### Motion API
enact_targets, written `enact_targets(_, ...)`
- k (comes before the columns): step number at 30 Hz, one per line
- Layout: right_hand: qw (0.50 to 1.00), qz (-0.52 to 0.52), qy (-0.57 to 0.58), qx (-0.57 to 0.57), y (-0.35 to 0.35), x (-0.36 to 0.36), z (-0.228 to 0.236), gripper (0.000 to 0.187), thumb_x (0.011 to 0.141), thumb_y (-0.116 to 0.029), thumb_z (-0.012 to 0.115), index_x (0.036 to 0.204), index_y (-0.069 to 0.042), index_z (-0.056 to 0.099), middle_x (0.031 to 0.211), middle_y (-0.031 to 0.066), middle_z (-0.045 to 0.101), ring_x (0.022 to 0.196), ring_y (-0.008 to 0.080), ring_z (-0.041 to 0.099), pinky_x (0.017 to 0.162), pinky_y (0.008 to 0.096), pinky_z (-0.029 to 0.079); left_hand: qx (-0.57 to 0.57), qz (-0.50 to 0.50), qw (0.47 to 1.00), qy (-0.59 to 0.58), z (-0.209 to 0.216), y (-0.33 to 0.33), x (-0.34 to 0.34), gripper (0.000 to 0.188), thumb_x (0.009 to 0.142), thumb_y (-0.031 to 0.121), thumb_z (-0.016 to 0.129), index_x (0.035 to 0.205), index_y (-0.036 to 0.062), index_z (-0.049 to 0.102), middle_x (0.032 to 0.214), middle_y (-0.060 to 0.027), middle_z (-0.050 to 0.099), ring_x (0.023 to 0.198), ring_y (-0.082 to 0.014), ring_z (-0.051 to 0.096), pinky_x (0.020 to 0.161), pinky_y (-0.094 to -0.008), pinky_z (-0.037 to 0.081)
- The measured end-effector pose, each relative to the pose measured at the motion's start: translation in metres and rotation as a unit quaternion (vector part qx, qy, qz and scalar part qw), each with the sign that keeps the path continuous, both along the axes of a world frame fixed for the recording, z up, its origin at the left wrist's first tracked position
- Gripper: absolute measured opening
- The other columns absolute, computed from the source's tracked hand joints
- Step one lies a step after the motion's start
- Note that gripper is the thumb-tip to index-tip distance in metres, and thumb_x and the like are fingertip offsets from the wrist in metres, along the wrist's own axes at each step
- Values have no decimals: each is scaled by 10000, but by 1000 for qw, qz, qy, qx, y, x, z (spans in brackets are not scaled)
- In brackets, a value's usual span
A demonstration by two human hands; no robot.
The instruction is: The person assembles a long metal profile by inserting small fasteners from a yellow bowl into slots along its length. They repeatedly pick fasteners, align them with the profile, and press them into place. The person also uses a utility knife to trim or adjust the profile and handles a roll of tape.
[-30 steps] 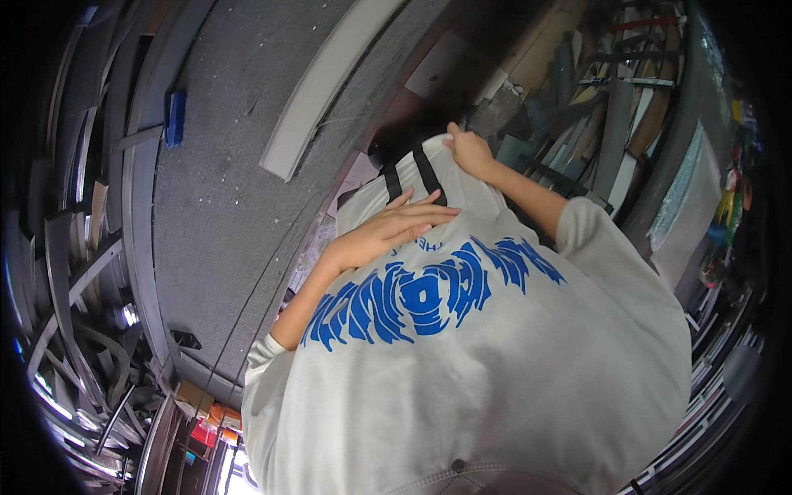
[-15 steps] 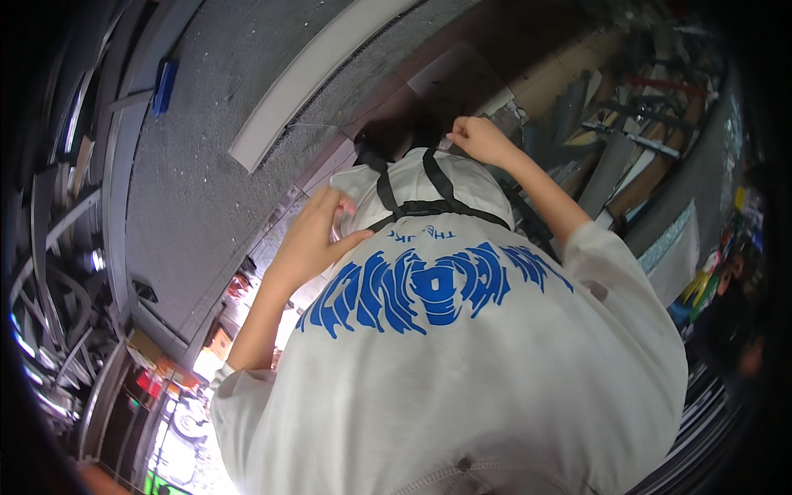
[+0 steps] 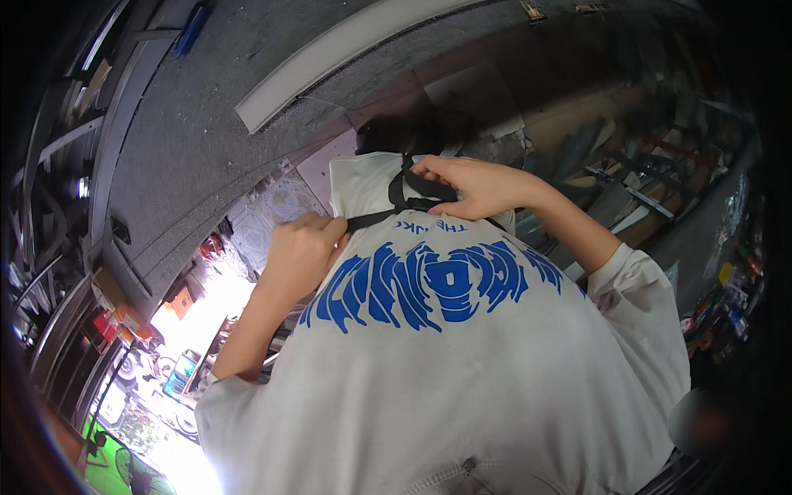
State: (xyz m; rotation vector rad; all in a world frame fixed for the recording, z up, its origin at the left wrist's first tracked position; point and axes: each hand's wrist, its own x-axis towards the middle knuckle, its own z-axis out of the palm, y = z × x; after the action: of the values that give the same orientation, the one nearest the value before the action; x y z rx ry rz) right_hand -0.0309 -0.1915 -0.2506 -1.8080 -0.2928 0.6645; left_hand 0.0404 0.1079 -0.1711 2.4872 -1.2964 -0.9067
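Observation:
Across the waist of my pale grey shirt (image 3: 412, 379), printed in blue, runs a black strap (image 3: 373, 220) with loops hanging at its middle. At the left side of the waist, my left hand (image 3: 304, 247) is closed, its fingertips pinching the strap's end. My right hand (image 3: 478, 186) reaches in from the right, with its fingers curled around the black loop and its thumb against the shirt. Pale cloth (image 3: 356, 177) shows beyond the strap. Part of the loop is covered by the right fingers.
A long beige strip (image 3: 330, 62) lies on the grey floor (image 3: 206, 124) ahead. Metal frames (image 3: 70, 140) stand at the left. Offcuts and bars (image 3: 631, 194) are piled at the right. A fan (image 3: 136, 472) stands in the glaring lower left.
My right hand has come inward and down from beyond the waist onto the black loop. My left hand has closed on the strap's left end. The loops have bunched together.

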Motion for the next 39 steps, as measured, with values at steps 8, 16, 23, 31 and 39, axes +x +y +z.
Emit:
enact_targets(8,980,43,153,123,-6,20,-2,438,766,-77,736,1178,18,620,1066,112,685,1004,188,636,931,335,476,181,357,851,340,-68,24,21,432,974,416,586,832,23,695,704,-105,684,631,-224,682,627,-359,515)
enact_targets(16,972,17,186,144,-3,19,-15,439,727,-89,727,1148,9,653,997,65,681,957,144,612,905,299,462,86,388,908,134,-184,40,31,488,983,478,554,971,18,716,723,-130,676,684,-219,671,695,-382,515)
enact_targets(23,950,16,222,221,-25,14,-39,426,858,-247,790,1200,-18,681,1016,34,677,946,138,624,893,298,481,186,463,777,384,-257,61,21,531,996,552,508,1184,94,700,1043,-107,747,889,-267,712,745,-450,553)
enact_targets(31,806,-380,436,-123,-67,-119,-227,484,1004,-437,558,1225,-21,672,1118,142,728,961,263,698,852,405,556,48,533,677,506,-276,142,-87,540,980,544,527,1164,70,707,1012,-134,748,922,-319,720,761,-491,561)
enact_targets(39,731,-496,468,27,-34,-232,-317,611,966,-443,621,1129,144,665,1216,271,678,1081,396,680,925,463,522,64,566,683,458,-241,195,-122,531,969,527,546,1146,55,713,997,-165,743,928,-340,717,773,-487,560)
